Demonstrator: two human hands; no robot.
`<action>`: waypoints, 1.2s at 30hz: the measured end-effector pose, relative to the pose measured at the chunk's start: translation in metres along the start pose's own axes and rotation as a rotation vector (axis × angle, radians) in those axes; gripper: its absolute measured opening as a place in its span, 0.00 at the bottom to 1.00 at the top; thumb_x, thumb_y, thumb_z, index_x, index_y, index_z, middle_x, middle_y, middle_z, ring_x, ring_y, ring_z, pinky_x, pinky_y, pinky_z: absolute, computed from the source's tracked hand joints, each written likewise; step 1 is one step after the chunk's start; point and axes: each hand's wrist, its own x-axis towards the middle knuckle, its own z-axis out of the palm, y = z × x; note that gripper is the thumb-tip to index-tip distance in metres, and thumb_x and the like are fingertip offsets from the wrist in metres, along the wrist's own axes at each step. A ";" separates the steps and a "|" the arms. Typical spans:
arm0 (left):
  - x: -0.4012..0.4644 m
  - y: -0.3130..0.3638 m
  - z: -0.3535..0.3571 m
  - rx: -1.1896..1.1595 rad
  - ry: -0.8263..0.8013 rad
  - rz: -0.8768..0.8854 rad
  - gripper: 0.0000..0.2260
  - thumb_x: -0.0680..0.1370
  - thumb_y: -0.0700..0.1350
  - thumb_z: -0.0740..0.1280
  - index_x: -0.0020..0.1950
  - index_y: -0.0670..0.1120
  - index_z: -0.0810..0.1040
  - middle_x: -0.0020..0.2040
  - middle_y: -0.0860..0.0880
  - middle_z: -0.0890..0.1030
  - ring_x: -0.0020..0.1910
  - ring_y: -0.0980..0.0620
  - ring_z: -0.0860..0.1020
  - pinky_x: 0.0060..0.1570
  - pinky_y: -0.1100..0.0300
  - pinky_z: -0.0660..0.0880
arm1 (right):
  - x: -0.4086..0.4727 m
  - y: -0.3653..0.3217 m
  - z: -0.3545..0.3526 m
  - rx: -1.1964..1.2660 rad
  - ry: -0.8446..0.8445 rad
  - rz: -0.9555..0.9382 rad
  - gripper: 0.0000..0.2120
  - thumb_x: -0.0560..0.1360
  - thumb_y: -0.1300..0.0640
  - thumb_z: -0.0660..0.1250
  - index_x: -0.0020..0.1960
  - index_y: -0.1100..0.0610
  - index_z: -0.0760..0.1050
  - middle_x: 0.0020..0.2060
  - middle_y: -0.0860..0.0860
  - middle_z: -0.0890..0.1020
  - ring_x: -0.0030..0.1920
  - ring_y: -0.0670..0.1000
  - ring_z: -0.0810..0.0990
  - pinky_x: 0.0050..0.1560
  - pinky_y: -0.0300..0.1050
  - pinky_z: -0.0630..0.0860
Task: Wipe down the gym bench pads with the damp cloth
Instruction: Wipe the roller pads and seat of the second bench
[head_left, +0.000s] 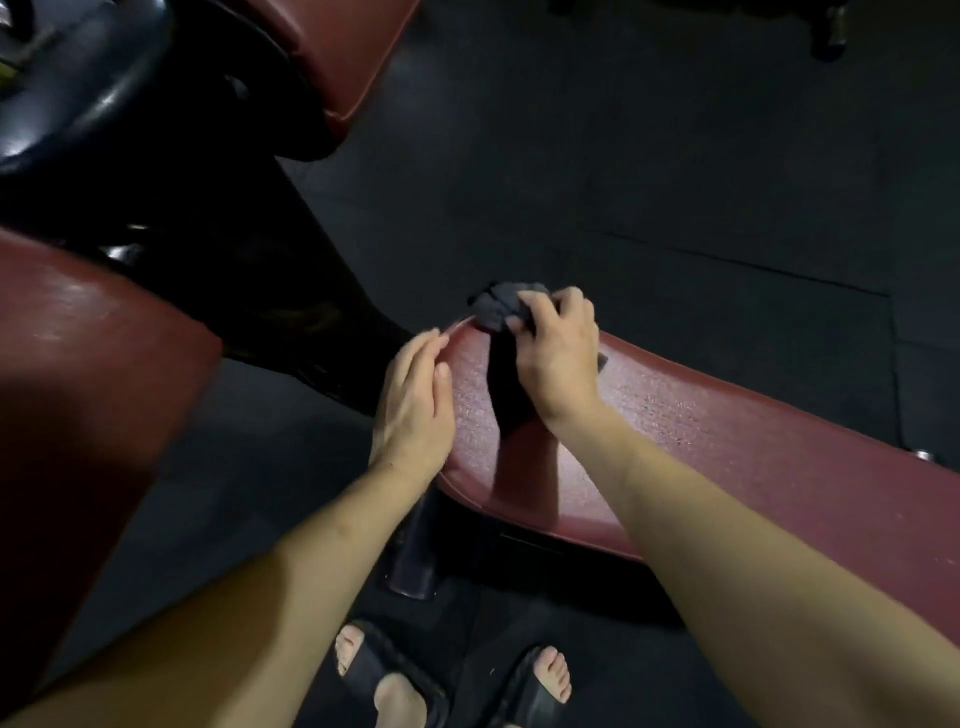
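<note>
A dark red bench pad (701, 431) runs from the centre of the view to the right edge. My right hand (558, 358) grips a bunched dark grey cloth (501, 309) at the pad's far left corner, with the cloth on the pad's rim. My left hand (415, 405) lies flat with straight fingers against the pad's left end, holding nothing.
A second dark red pad (78, 364) fills the left side, and a third (332, 57) stands at the top. A black frame (270, 291) runs between them. The floor is dark rubber matting (675, 156). My feet in black sandals (395, 680) stand below the bench.
</note>
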 end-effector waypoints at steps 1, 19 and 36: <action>0.013 0.004 0.007 0.013 -0.015 0.039 0.20 0.85 0.47 0.53 0.73 0.43 0.75 0.73 0.48 0.73 0.74 0.53 0.69 0.76 0.59 0.62 | 0.001 -0.001 0.000 -0.031 0.019 0.005 0.13 0.77 0.53 0.67 0.60 0.53 0.80 0.48 0.58 0.75 0.49 0.62 0.74 0.47 0.57 0.75; 0.027 0.012 0.023 0.240 -0.065 0.090 0.23 0.84 0.47 0.52 0.77 0.47 0.72 0.78 0.53 0.69 0.79 0.56 0.62 0.78 0.54 0.61 | -0.020 0.044 -0.026 -0.172 0.061 0.197 0.15 0.75 0.56 0.69 0.61 0.50 0.81 0.46 0.58 0.74 0.45 0.62 0.74 0.42 0.53 0.72; 0.028 0.009 0.026 0.312 -0.063 0.171 0.24 0.81 0.45 0.52 0.76 0.45 0.72 0.78 0.52 0.70 0.79 0.54 0.64 0.76 0.46 0.66 | -0.032 0.036 -0.026 -0.084 0.067 0.194 0.18 0.74 0.55 0.71 0.64 0.50 0.80 0.47 0.58 0.76 0.46 0.62 0.75 0.44 0.53 0.74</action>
